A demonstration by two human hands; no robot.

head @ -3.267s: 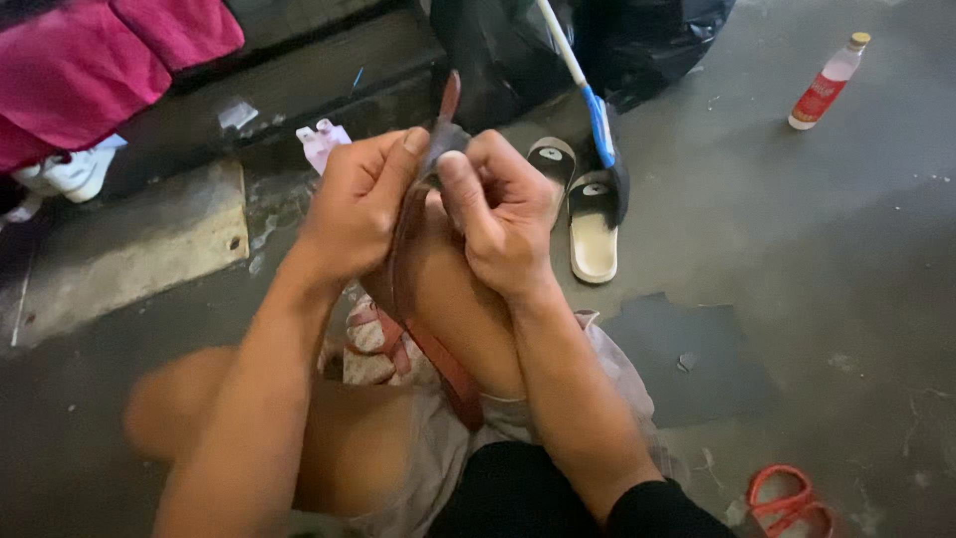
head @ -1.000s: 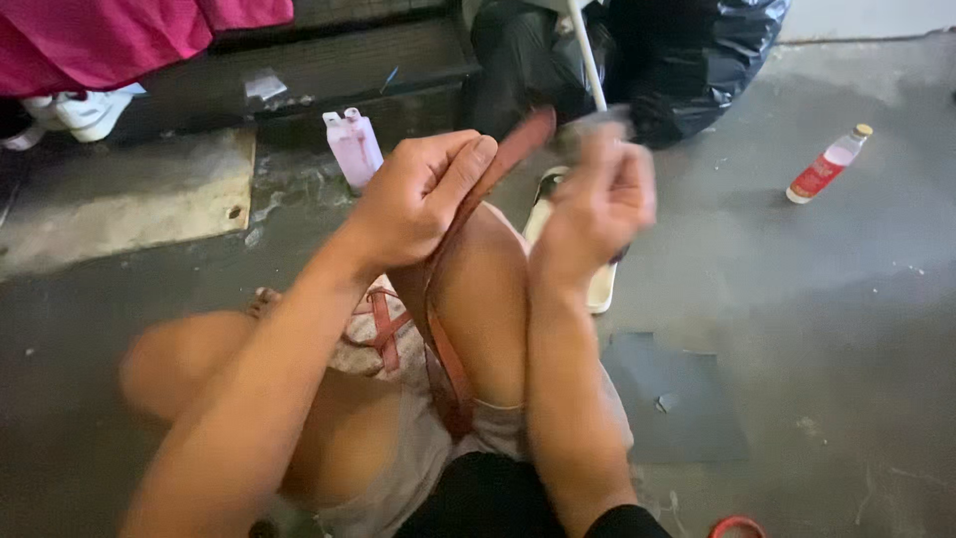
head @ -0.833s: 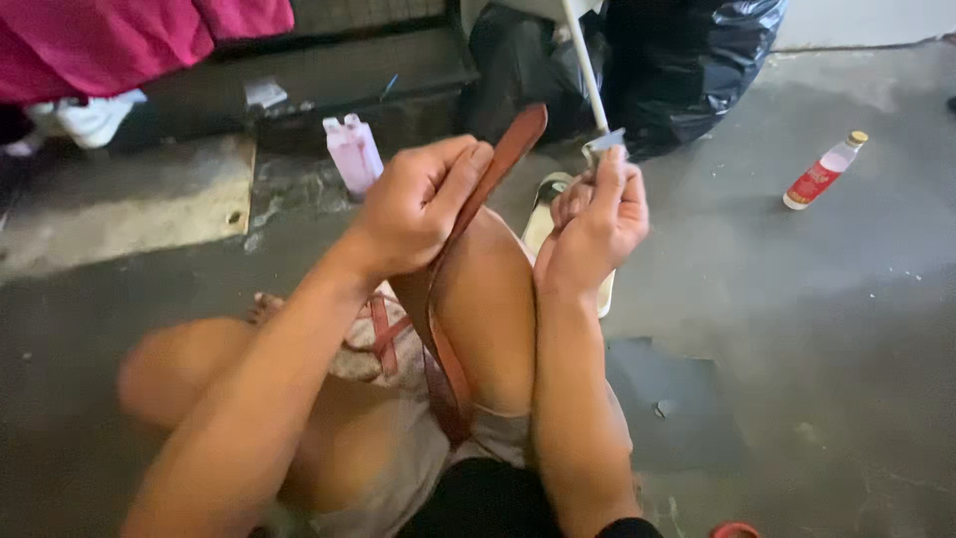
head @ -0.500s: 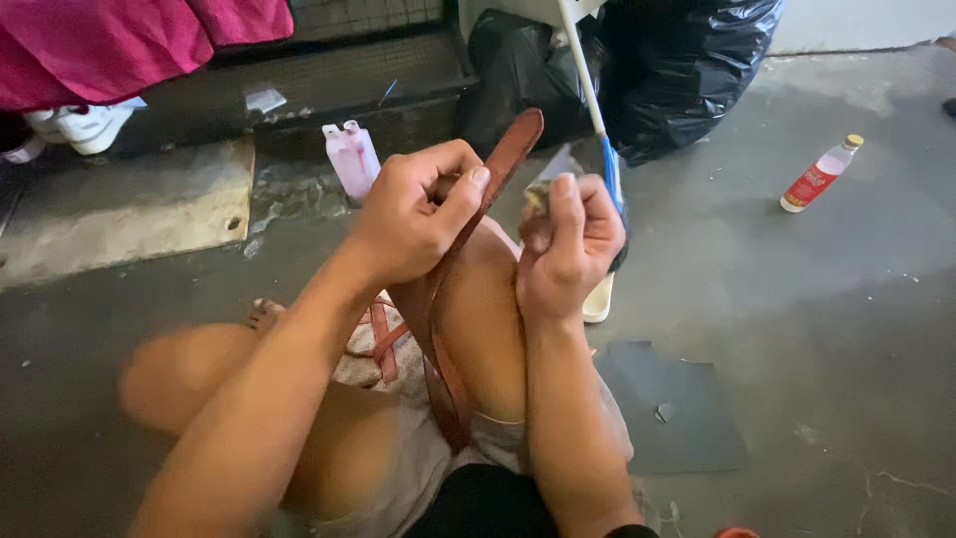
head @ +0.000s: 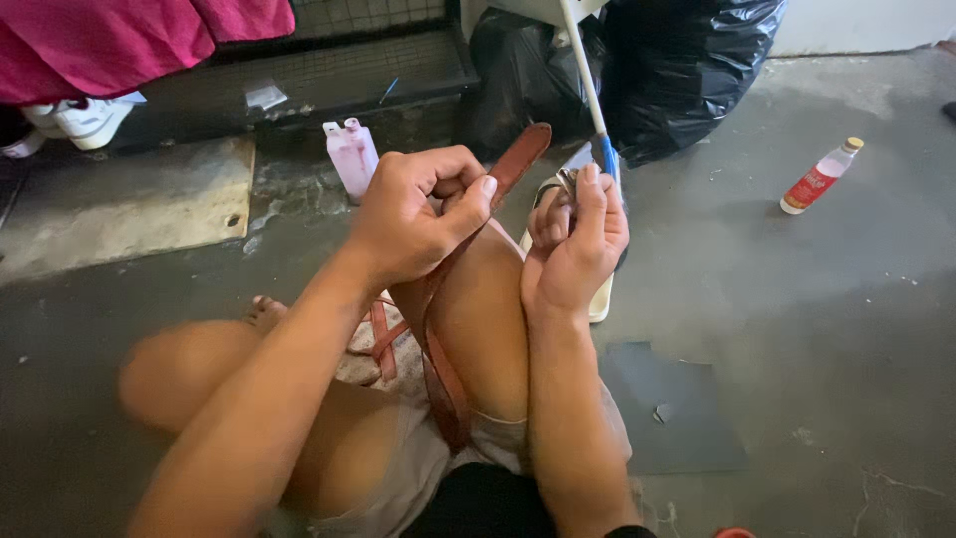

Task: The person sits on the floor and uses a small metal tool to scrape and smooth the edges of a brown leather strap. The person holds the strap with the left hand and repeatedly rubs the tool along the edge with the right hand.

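A long brown leather strap (head: 438, 329) runs from my lap over my raised knee, its free end (head: 525, 151) sticking up past my fingers. My left hand (head: 413, 214) is closed around the strap near the top, thumb pressed on it. Just to the right, my right hand (head: 578, 244) pinches a small metal piece (head: 567, 181) between fingertips and thumb, close to the strap but apart from it. A red-strapped sandal (head: 383, 334) lies under my leg.
A pink plastic bottle (head: 351, 156) stands ahead by a step. Black rubbish bags (head: 687, 70) and a white-and-blue stick (head: 590, 90) are at the back. A small red-labelled bottle (head: 819, 179) lies on the concrete floor at right. White shoes (head: 80, 115) sit far left.
My right hand swung out to the right, away from the strap, then came back beside the left hand holding the small metal piece. The left hand kept its grip on the strap.
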